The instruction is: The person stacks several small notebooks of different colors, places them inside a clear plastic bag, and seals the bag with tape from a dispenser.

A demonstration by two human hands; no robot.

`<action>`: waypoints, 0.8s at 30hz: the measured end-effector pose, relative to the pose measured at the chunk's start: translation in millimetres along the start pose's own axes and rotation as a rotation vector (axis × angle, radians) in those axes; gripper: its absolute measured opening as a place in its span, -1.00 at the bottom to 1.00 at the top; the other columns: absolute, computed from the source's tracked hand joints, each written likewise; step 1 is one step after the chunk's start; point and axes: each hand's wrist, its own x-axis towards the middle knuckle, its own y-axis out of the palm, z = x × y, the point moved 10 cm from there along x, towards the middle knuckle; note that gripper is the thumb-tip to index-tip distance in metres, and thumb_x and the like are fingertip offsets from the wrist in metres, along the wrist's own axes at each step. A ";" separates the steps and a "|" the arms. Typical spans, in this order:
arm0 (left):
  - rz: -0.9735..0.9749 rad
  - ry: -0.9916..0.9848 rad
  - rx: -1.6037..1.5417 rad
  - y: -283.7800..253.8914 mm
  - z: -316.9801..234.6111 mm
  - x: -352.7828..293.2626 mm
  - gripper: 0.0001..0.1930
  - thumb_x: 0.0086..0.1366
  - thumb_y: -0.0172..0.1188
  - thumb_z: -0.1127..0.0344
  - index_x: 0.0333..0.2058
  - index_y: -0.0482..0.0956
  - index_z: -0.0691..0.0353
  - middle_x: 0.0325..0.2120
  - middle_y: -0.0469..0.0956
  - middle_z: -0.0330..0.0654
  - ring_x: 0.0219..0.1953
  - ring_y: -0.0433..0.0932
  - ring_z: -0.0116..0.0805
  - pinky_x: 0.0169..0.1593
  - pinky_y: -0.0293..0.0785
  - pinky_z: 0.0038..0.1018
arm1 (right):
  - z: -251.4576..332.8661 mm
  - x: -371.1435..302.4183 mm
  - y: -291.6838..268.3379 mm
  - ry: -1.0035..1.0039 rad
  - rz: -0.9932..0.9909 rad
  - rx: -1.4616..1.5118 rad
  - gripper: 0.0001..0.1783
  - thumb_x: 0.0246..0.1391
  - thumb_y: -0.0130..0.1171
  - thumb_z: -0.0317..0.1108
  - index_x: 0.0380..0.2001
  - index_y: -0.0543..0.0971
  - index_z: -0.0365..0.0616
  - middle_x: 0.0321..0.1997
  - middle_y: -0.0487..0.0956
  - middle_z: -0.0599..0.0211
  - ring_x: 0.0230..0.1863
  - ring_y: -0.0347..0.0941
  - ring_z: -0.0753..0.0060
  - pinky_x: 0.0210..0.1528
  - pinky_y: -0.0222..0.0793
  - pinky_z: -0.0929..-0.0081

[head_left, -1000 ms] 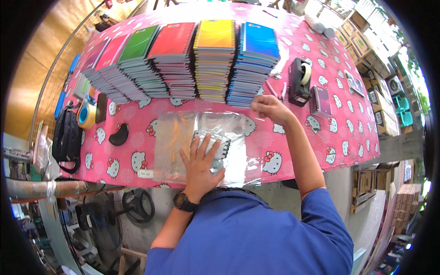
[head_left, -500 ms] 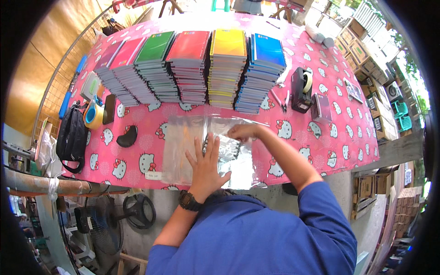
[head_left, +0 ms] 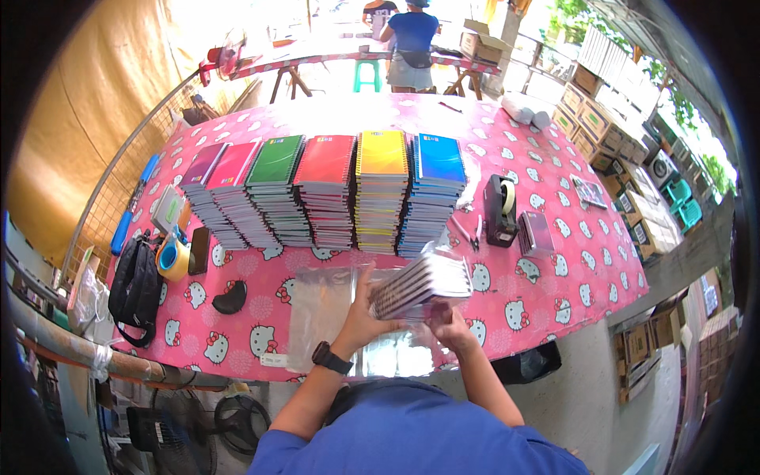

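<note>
I hold a small bundle of spiral notebooks (head_left: 423,281) tilted up off the table, with several bindings showing along its side. My left hand (head_left: 366,315) grips the bundle's left side, thumb along its lower edge. At its lower right corner, my right hand (head_left: 451,326) is closed on it. Glare and clear film hide how far plastic wraps the bundle. Under and left of it lie clear plastic bags (head_left: 317,317). Behind stand tall stacks of spiral notebooks: purple, pink, green (head_left: 277,158), red (head_left: 326,158), yellow (head_left: 383,154) and blue (head_left: 440,158).
On the pink patterned tablecloth (head_left: 554,297) are a tape dispenser (head_left: 502,210), pliers (head_left: 477,233), a shrink-wrapped-looking notebook pack (head_left: 537,235), a black pouch (head_left: 133,293), tape rolls (head_left: 172,260) and a phone (head_left: 199,251). Two people stand at a far table.
The bundle has come up off the table, tilted between both hands. My left hand has left its flat position on the plastic; my right moved lower. The view has tilted up, showing people behind.
</note>
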 end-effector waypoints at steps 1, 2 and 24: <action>0.059 0.022 0.199 7.4 1.7 -2.7 0.08 -0.25 0.50 0.34 0.23 -0.04 0.12 0.03 0.27 -0.09 0.05 0.32 -0.25 0.11 0.25 -0.35 | 3.9 8.1 2.6 0.070 -0.061 -0.199 -0.08 -0.46 0.37 -0.49 0.10 0.19 -0.22 0.03 0.35 0.28 0.05 0.30 0.38 0.03 0.28 0.38; 0.119 0.050 0.401 12.3 2.1 -5.9 0.09 -0.25 0.48 0.40 0.24 -0.06 0.12 0.00 0.30 -0.09 0.07 0.31 -0.28 0.14 0.22 -0.39 | 8.5 13.6 9.1 0.140 -0.117 -0.398 -0.08 -0.46 0.37 -0.48 0.10 0.19 -0.21 0.01 0.36 0.29 0.04 0.29 0.41 0.02 0.28 0.40; -0.233 -0.061 0.286 -29.1 21.9 0.8 -0.72 0.29 0.00 0.25 -0.13 0.54 0.26 -0.21 0.54 -0.19 -0.18 0.46 -0.44 -0.06 0.32 -0.52 | 97.5 21.3 49.6 -0.303 -0.259 -0.755 -0.75 0.08 0.10 -0.28 -0.23 0.56 -0.19 -0.17 0.56 0.34 -0.10 0.39 0.49 -0.05 0.27 0.52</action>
